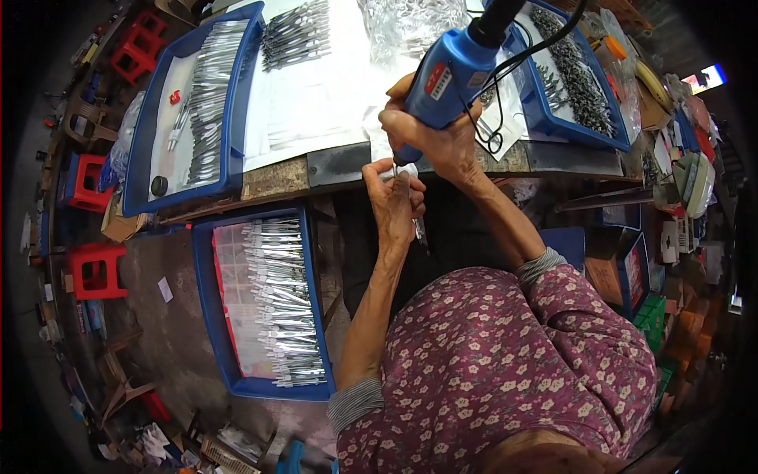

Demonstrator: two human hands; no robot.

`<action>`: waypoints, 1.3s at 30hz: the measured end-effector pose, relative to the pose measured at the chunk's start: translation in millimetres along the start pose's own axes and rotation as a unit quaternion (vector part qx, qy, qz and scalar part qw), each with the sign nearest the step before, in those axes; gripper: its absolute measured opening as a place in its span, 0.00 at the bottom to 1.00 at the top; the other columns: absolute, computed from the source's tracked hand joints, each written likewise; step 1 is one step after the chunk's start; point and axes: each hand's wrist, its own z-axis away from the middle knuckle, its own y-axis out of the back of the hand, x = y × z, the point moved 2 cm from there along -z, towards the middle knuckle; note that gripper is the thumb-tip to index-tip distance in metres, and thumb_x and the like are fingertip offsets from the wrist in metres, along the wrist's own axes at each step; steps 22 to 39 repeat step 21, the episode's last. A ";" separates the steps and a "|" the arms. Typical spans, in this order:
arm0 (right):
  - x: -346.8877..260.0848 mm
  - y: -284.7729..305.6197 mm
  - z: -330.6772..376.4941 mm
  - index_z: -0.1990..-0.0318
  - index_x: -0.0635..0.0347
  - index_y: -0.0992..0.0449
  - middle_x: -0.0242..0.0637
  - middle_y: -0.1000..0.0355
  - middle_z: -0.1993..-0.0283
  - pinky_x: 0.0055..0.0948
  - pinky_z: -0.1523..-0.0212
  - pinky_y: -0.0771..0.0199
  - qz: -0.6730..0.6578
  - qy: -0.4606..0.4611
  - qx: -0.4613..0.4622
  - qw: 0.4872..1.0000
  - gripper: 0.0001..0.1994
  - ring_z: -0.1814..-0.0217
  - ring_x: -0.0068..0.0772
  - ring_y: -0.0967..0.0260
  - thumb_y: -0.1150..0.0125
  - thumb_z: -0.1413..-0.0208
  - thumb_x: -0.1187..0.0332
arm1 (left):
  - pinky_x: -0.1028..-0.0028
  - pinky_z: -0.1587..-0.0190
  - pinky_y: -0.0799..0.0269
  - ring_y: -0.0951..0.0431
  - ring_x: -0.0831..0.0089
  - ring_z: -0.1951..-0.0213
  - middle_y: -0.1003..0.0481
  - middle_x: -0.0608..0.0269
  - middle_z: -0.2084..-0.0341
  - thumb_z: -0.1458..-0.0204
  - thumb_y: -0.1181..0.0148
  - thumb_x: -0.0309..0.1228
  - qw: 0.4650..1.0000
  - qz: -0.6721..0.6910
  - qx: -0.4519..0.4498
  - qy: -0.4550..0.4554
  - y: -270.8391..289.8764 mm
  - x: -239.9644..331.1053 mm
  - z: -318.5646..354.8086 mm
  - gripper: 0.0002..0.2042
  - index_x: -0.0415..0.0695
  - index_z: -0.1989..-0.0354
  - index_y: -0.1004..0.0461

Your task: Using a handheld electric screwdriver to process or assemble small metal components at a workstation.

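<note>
My right hand [448,148] is wrapped round the body of a blue electric screwdriver [442,83], which points down from a dark fitting above. Just below its tip, at the near table edge, my left hand [391,204] is closed on a slim metal piece [419,229]. The lower end of that piece sticks out beneath my fingers. The driver's bit meets the work between my left fingertips, though my fingers hide the exact contact.
Slim metal parts fill a blue tray [238,150] on the table's left and another blue tray [313,296] below it. Small dark parts lie in a right-hand blue tray [580,142]. A clear plastic bag [426,20] and dark metal parts [296,35] lie on white paper [312,103].
</note>
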 end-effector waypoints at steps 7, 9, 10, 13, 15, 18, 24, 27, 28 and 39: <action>2.2 0.3 -0.2 0.68 0.69 0.32 0.36 0.31 0.80 0.21 0.80 0.31 -0.024 0.005 0.020 1.000 0.09 0.81 0.23 0.33 0.42 0.60 0.80 | 0.86 0.86 0.46 0.39 0.84 0.85 0.35 0.63 0.83 0.46 0.52 0.34 1.000 0.001 0.006 0.007 -1.3 2.2 1.1 0.15 0.44 0.58 0.49; 2.4 0.7 -0.1 0.68 0.69 0.32 0.36 0.31 0.80 0.21 0.80 0.31 -0.043 -0.005 0.026 0.999 0.09 0.81 0.23 0.33 0.43 0.59 0.80 | 0.86 0.87 0.46 0.39 0.83 0.85 0.35 0.63 0.83 0.47 0.52 0.33 1.000 0.006 0.003 0.008 -1.5 2.4 1.1 0.14 0.44 0.58 0.49; 3.0 1.1 0.0 0.68 0.69 0.32 0.36 0.31 0.80 0.21 0.80 0.31 -0.062 -0.014 0.033 0.997 0.09 0.81 0.23 0.33 0.43 0.59 0.80 | 0.86 0.87 0.46 0.39 0.83 0.85 0.35 0.63 0.83 0.47 0.52 0.32 1.000 0.001 0.008 0.013 -1.6 2.6 0.8 0.14 0.44 0.58 0.49; 6.9 2.7 -1.7 0.67 0.69 0.32 0.36 0.32 0.80 0.22 0.80 0.31 -0.074 0.013 0.011 0.997 0.09 0.82 0.23 0.33 0.43 0.59 0.81 | 0.86 0.87 0.47 0.39 0.83 0.85 0.35 0.63 0.83 0.47 0.52 0.31 1.000 0.000 0.012 0.018 -1.9 3.3 1.4 0.13 0.44 0.59 0.49; 6.7 1.7 -1.4 0.67 0.69 0.32 0.36 0.32 0.80 0.22 0.80 0.31 -0.072 0.005 0.013 0.997 0.09 0.82 0.23 0.33 0.43 0.59 0.81 | 0.86 0.87 0.47 0.40 0.83 0.85 0.35 0.63 0.83 0.47 0.52 0.31 1.000 0.003 0.013 0.017 -1.4 3.0 1.5 0.13 0.45 0.59 0.49; 4.9 -0.9 -1.4 0.67 0.69 0.32 0.36 0.32 0.81 0.22 0.80 0.31 -0.048 -0.006 0.017 0.999 0.09 0.82 0.23 0.33 0.43 0.58 0.80 | 0.86 0.87 0.47 0.40 0.84 0.85 0.35 0.63 0.83 0.47 0.52 0.32 1.000 0.007 0.010 0.015 -0.5 1.5 0.6 0.13 0.45 0.59 0.49; 5.3 -4.4 -0.8 0.67 0.68 0.32 0.36 0.31 0.81 0.22 0.80 0.31 -0.013 -0.018 0.018 1.000 0.08 0.81 0.24 0.33 0.43 0.58 0.79 | 0.86 0.87 0.47 0.40 0.84 0.85 0.35 0.63 0.83 0.47 0.52 0.33 1.000 0.017 0.010 0.012 1.5 -1.3 -0.3 0.13 0.45 0.59 0.49; 5.3 -4.4 -0.8 0.67 0.68 0.32 0.36 0.31 0.81 0.22 0.80 0.31 -0.013 -0.018 0.018 1.000 0.08 0.81 0.24 0.33 0.43 0.58 0.79 | 0.86 0.87 0.47 0.40 0.84 0.85 0.35 0.63 0.83 0.47 0.52 0.33 1.000 0.017 0.010 0.012 1.5 -1.3 -0.3 0.13 0.45 0.59 0.49; 5.3 -4.4 -0.8 0.67 0.68 0.32 0.36 0.31 0.81 0.22 0.80 0.31 -0.013 -0.018 0.018 1.000 0.08 0.81 0.24 0.33 0.43 0.58 0.79 | 0.86 0.87 0.47 0.40 0.84 0.85 0.35 0.63 0.83 0.47 0.52 0.33 1.000 0.017 0.010 0.012 1.5 -1.3 -0.3 0.13 0.45 0.59 0.49; 5.3 -4.4 -0.8 0.67 0.68 0.32 0.36 0.31 0.81 0.22 0.80 0.31 -0.013 -0.018 0.018 1.000 0.08 0.81 0.24 0.33 0.43 0.58 0.79 | 0.86 0.87 0.47 0.40 0.84 0.85 0.35 0.63 0.83 0.47 0.52 0.33 1.000 0.017 0.010 0.012 1.5 -1.3 -0.3 0.13 0.45 0.59 0.49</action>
